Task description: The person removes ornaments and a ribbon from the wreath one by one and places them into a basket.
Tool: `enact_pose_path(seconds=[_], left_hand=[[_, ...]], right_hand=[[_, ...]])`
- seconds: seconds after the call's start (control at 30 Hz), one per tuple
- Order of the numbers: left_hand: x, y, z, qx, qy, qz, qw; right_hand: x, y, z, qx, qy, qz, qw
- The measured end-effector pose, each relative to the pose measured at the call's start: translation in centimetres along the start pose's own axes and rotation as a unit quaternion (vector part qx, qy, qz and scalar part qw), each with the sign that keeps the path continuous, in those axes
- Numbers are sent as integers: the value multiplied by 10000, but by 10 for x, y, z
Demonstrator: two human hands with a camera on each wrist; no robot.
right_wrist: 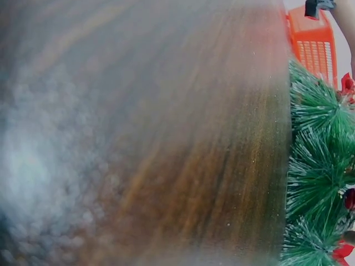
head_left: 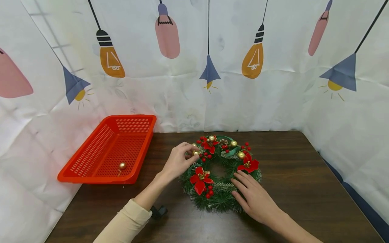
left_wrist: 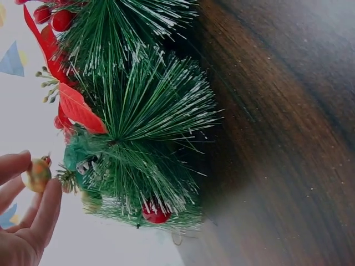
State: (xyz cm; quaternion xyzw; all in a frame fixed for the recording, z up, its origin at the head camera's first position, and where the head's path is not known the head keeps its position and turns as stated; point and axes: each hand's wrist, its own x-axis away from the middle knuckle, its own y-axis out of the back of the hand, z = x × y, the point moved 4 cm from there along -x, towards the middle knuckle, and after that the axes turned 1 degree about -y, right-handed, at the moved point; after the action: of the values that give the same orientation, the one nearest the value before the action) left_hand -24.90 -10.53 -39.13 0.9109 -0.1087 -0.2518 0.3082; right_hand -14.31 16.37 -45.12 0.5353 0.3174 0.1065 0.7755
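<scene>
A green Christmas wreath [head_left: 223,199] lies on the table, trimmed with red poinsettias [head_left: 199,180], red berries and several gold baubles [head_left: 233,143]. At its upper left side, my left hand [head_left: 179,160] pinches a small gold bauble [left_wrist: 37,175] between thumb and fingers, close over the greenery. The left wrist view shows this bauble's small cap facing the wreath's edge. My right hand [head_left: 253,199] lies with fairly straight, spread fingers on the wreath's lower right side, just below a poinsettia [head_left: 248,164]. Only a sliver of the right hand enters the right wrist view.
A red plastic basket [head_left: 145,148] stands at the back left, with one gold bauble [head_left: 122,166] inside. The dark wood table [head_left: 291,189] reaches back to a white curtain [head_left: 182,98] printed with lamps. A black strap piece [head_left: 158,212] shows at the left wrist.
</scene>
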Motion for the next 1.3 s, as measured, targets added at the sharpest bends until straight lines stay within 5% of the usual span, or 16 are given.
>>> enact_pose_path(seconds=[0.5, 1.3], left_hand=[[-5, 1, -6, 15, 292, 100, 9995], [-10, 5, -4, 261, 237, 100, 9993]], right_hand=[[0, 0, 1, -22, -52, 107, 9999], [-1, 1, 1, 2, 29, 2, 10000]])
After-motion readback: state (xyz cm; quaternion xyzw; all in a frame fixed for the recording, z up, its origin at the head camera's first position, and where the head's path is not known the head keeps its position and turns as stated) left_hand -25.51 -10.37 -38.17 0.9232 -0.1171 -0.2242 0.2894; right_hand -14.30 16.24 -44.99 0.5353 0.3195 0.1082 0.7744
